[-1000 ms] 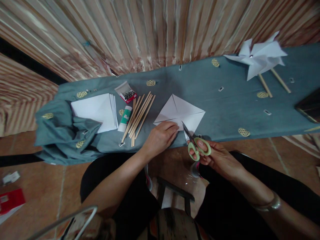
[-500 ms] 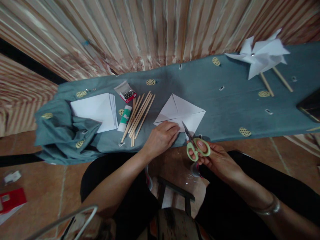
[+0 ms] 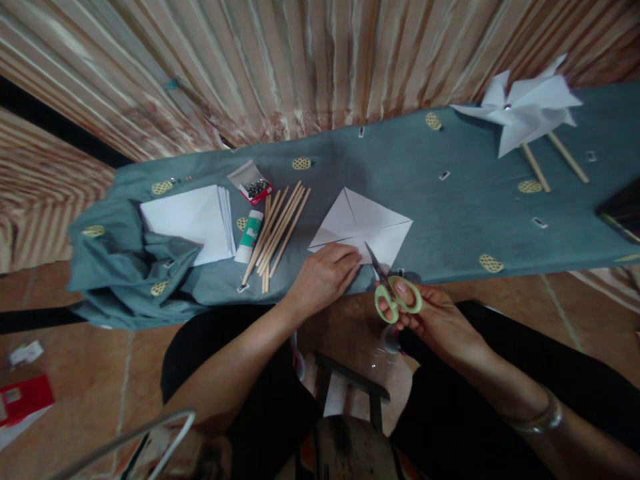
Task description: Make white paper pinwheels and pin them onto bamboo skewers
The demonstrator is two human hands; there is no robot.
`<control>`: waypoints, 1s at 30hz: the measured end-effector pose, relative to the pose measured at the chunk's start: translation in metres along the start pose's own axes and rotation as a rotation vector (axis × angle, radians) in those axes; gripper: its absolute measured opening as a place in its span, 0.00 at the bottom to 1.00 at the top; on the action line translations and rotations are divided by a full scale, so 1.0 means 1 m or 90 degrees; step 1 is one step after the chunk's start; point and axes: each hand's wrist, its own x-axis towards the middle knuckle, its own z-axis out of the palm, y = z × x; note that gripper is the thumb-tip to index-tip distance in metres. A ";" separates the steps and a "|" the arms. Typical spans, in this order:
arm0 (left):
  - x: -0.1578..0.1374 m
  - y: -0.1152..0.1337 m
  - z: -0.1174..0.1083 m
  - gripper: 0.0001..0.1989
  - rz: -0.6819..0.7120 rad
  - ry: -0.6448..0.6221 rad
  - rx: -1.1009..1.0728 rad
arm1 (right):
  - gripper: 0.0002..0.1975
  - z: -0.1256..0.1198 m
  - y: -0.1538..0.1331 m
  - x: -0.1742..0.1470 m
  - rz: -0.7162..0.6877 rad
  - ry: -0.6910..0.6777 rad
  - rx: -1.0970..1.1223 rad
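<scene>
A white square of paper (image 3: pixel 365 217) lies turned like a diamond at the table's front edge, with cut lines running in from its corners. My left hand (image 3: pixel 327 277) holds its near left edge, fingers bent together over the paper. In my right hand (image 3: pixel 425 313) is a pair of scissors (image 3: pixel 397 299) with pale green handles, thumb and fingers through the loops. The blades reach over the paper's near right part, pointing away from me. Whether the lower blade sits under the sheet is hard to see.
Left of the paper lie several wooden sticks (image 3: pixel 283 233), a glue stick (image 3: pixel 249 237), an open box of metal pins (image 3: pixel 254 187) and a stack of white paper (image 3: pixel 190 220). Paper pinwheels (image 3: pixel 525 110) on sticks rest at the far right. A dark object (image 3: pixel 620 207) lies at the right edge.
Almost nothing differs. Both hands, the scissors and the paper keep nearly the same places, with only a slight shift of the whole view.
</scene>
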 end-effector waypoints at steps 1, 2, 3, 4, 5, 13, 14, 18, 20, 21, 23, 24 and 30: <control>0.000 0.000 0.000 0.12 0.001 0.001 0.000 | 0.20 0.000 0.000 0.000 -0.002 -0.002 -0.002; 0.000 0.000 0.000 0.12 0.003 0.002 0.001 | 0.20 0.000 0.001 0.000 -0.003 -0.004 -0.004; 0.000 0.000 0.000 0.12 0.005 0.003 0.004 | 0.20 0.000 0.001 0.000 -0.004 -0.004 -0.006; 0.000 0.000 0.000 0.11 0.008 0.004 0.008 | 0.20 0.000 0.002 0.001 -0.005 -0.005 -0.009; 0.000 0.001 0.000 0.11 0.010 0.006 0.011 | 0.20 0.000 0.002 0.001 -0.007 -0.005 -0.012; 0.000 0.001 0.000 0.11 0.029 0.022 0.022 | 0.21 0.002 -0.001 -0.001 -0.019 -0.011 -0.019; 0.000 0.001 0.000 0.11 0.027 0.018 0.023 | 0.21 0.003 -0.002 -0.001 -0.022 -0.013 -0.017; 0.000 0.001 0.000 0.11 0.024 0.017 0.023 | 0.22 0.004 -0.004 0.000 -0.020 -0.015 -0.008; 0.000 0.000 0.000 0.11 0.026 0.024 0.019 | 0.22 0.004 -0.004 0.000 -0.002 0.000 0.001; 0.000 0.000 -0.001 0.11 0.027 0.025 0.017 | 0.22 0.003 -0.004 -0.001 0.010 0.009 0.006; 0.001 0.000 -0.001 0.11 0.026 0.023 0.015 | 0.22 0.002 -0.005 -0.003 0.032 0.027 0.018; 0.001 -0.001 -0.001 0.11 0.025 0.021 0.014 | 0.21 0.002 -0.005 -0.004 0.040 0.033 0.024; 0.002 -0.002 -0.001 0.12 0.003 -0.002 0.008 | 0.20 -0.001 -0.010 -0.010 0.044 0.040 0.051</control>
